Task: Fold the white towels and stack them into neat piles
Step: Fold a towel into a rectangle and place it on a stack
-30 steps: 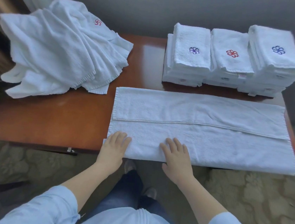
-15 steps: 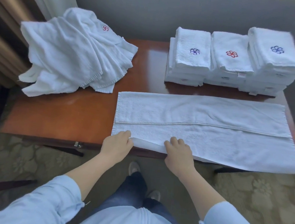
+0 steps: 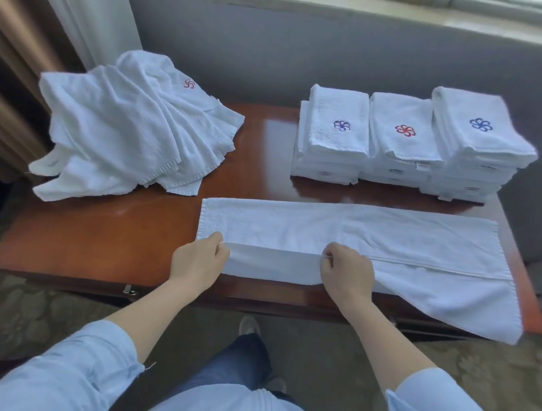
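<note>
A long white towel [image 3: 410, 241] lies across the near right part of the wooden table [image 3: 107, 240], with its right end hanging a little over the front edge. My left hand [image 3: 199, 261] and my right hand [image 3: 348, 275] each pinch its near edge and hold that edge lifted and folded back over the towel's left part. Three stacks of folded white towels [image 3: 401, 142] with blue and red flower marks stand at the back right. A crumpled heap of unfolded white towels [image 3: 129, 128] lies at the back left.
Bare table top lies between the heap and the long towel. A grey wall and a window sill [image 3: 353, 8] run behind the table. Curtains [image 3: 28, 42] hang at the left. Patterned carpet [image 3: 14, 311] covers the floor in front.
Both hands went from lying flat on the towel to pinching its near edge, and have lifted it and carried it away from me over the towel.
</note>
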### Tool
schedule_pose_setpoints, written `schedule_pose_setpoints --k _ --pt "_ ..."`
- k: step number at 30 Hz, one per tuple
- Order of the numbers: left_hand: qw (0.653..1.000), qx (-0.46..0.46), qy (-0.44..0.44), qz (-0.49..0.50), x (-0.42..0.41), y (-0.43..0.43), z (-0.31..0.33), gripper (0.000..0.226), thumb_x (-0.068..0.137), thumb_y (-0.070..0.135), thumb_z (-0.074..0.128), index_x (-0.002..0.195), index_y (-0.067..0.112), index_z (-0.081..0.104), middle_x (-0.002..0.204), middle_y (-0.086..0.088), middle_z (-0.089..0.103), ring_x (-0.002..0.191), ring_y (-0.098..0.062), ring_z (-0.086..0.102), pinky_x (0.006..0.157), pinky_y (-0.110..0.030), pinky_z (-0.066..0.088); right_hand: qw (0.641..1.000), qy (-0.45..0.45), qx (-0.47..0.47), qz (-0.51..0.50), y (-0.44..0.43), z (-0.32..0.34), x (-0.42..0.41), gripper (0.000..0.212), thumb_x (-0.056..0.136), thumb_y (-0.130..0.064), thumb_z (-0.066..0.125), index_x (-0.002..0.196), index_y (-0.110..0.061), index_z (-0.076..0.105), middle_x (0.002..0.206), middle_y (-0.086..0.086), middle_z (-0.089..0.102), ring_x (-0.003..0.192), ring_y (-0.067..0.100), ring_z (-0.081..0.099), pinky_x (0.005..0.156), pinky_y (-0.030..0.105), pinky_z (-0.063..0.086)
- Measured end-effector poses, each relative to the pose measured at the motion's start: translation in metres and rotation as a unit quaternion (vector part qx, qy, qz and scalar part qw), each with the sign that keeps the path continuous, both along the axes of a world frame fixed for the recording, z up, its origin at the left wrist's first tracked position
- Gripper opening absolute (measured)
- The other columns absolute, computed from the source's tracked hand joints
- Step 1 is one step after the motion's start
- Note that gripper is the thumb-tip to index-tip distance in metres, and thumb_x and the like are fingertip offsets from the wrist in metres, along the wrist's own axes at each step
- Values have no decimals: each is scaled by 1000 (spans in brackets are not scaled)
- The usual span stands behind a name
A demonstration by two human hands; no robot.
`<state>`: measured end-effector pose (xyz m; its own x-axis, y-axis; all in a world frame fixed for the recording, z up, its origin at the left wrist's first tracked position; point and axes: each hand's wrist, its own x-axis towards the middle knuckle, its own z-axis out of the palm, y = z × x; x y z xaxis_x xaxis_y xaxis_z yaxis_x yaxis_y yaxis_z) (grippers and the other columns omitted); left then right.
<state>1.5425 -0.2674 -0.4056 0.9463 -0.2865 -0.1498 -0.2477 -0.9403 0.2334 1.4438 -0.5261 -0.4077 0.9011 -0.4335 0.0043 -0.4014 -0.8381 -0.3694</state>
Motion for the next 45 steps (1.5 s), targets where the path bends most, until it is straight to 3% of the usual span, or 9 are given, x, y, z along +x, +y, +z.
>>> schedule_pose_setpoints --k 4,10,21,23,26,30,34,39,45 --pt "1000 -2 -24 12 33 -13 5 26 97 22 35 73 17 39 58 0 49 49 -21 40 48 -31 22 998 -47 23 -40 -11 5 39 16 87 -8 50 80 -15 63 76 -5 62 76 21 54 78 35 32" --pt "1000 11 -15 -3 81 -27 0 25 97 23 35 74 16 41 64 -6 54 55 -28 52 52 -32 27 998 -8 38 -44 -25 -8 84 20 88 -9 46 88 -17 64 85 -5 63 85 21 54 86 36 32" --pt "974 195 -36 -106 131 -45 -34 13 91 29 44 86 23 54 83 7 47 76 -15 45 67 -29 33 995 82 40 -40 -37 -50 115 22 90 -10 48 100 -21 65 97 -5 65 98 21 54 87 34 31" --pt "977 179 -45 -109 135 -46 -35 4 86 27 52 89 24 52 88 7 50 82 -15 48 73 -28 37 996 79 23 -32 -38 -52 114 20 89 -12 52 101 -20 66 99 -4 64 99 22 54 87 34 33" --pt "980 132 -63 -135 137 -55 -35 19 77 15 61 91 24 53 89 7 49 82 -15 47 77 -29 39 997 81 8 -12 -42 -52 110 22 90 -15 55 108 -21 65 104 -4 63 102 22 53 88 33 33" --pt "980 -13 -53 -191 127 -86 -36 23 68 9 65 87 20 59 84 7 51 78 -18 50 76 -30 39 999 35 20 16 -50 -42 94 38 78 -9 66 116 -15 67 111 1 64 108 27 56 100 36 37" --pt "958 -101 -29 -267 106 -136 -38 23 67 12 69 88 19 63 84 6 55 78 -19 53 72 -29 39 1000 -10 21 -19 -69 -35 59 43 69 -5 75 111 -10 69 113 6 65 107 31 61 97 44 47" --pt "920 -148 23 -363 76 -194 -36 18 76 17 65 94 19 66 91 3 58 86 -19 56 70 -28 40 994 38 38 -94 -95 -33 6 44 79 -17 69 122 -19 62 124 -2 57 117 22 51 106 37 37" --pt "890 -160 53 -424 42 -248 -32 19 86 19 59 103 22 66 101 6 60 94 -16 55 72 -24 36 984 61 37 -164 -129 -27 -42 40 82 -20 67 122 -23 61 123 -5 58 117 18 52 103 35 41"
